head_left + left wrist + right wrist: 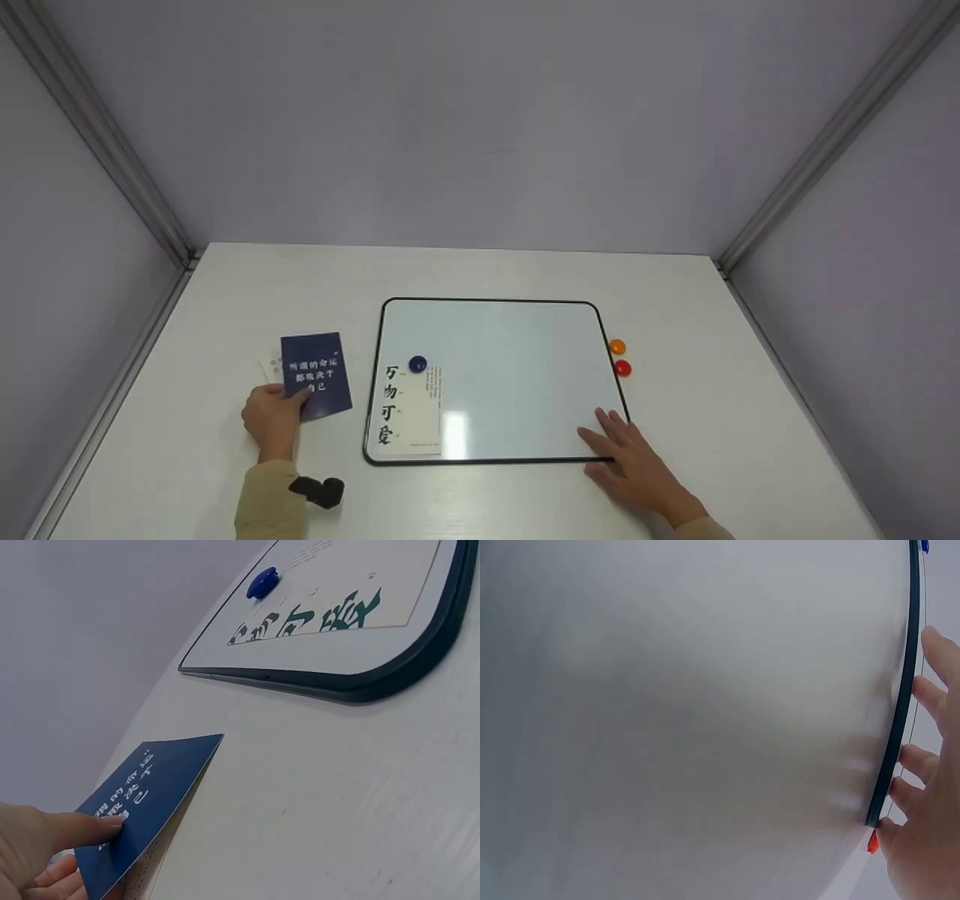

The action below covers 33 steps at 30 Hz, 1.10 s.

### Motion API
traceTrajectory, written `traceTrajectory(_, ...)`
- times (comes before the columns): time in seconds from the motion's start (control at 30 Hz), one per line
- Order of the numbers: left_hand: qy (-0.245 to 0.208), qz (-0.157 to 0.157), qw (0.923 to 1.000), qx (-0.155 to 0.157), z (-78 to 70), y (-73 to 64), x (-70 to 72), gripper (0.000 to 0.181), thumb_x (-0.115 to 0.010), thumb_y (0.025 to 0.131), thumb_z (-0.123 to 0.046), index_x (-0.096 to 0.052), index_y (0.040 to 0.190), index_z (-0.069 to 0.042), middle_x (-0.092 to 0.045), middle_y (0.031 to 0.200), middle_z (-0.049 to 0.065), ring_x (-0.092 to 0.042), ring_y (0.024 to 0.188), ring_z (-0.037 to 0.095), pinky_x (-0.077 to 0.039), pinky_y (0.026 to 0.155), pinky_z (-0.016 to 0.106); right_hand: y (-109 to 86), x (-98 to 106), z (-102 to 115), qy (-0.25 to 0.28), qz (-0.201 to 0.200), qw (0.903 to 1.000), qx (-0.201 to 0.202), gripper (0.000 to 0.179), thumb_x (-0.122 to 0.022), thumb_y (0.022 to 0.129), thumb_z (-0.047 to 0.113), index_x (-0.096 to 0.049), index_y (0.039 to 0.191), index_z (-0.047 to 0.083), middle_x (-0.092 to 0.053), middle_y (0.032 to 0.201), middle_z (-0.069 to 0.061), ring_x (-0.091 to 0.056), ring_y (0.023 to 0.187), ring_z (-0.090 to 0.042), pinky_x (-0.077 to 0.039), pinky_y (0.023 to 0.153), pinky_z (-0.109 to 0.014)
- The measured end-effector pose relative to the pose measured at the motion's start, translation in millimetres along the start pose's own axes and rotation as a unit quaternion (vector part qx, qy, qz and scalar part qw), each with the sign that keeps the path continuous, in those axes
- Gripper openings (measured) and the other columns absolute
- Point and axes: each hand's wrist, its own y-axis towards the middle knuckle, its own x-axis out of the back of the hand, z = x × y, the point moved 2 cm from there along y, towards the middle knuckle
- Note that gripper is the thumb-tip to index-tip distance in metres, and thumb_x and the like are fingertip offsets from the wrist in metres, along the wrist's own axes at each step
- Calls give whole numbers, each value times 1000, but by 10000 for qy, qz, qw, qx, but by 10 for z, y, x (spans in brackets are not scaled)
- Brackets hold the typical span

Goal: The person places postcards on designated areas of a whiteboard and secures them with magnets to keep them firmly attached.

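My left hand pinches a dark blue card with white Chinese characters, thumb on its printed face and fingers behind. In the left wrist view the blue card stands tilted above the table. A pale printed card peeks out behind it; whether the hand grips that too, I cannot tell. Fingers spread, my right hand rests at the near right corner of a black-framed whiteboard. On the board's left side lies a cream card with large black characters, a blue round magnet at its top edge.
An orange magnet and a red magnet sit at the board's right edge. A black strap end sticks out from the left sleeve. Grey walls close off the white table at the back and both sides.
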Motion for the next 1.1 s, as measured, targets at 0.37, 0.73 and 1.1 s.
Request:
traceTrajectory(0.37, -608, 333, 9958, 605, 38, 57, 0, 50, -68, 87, -16, -49, 125, 10, -53, 131, 35, -52, 121, 43, -41, 105, 50, 4, -8, -12, -43, 72, 9999, -60, 57, -50, 90, 62, -44, 142, 39, -25, 162, -3, -16, 152, -31, 23, 107, 0)
traceTrajectory(0.73, -992, 658, 9892, 859, 74, 45, 18, 56, -68, 89, -21, -46, 132, 7, -50, 137, 33, -52, 124, 40, -41, 108, 47, 3, 5, -5, -11, -43, 9998, 178, 56, -51, 91, 58, -46, 142, 34, -29, 160, -9, -20, 150, -36, 24, 104, 3)
traceTrajectory(1.1, -1254, 864, 9839, 936, 79, 14, 85, 58, -67, 89, -19, -45, 134, 10, -47, 140, 34, -46, 132, 40, -37, 114, 47, -1, -4, 5, 97, -149, 9995, 271, 54, -52, 93, 54, -49, 141, 30, -30, 160, -10, -20, 150, -37, 22, 106, 3)
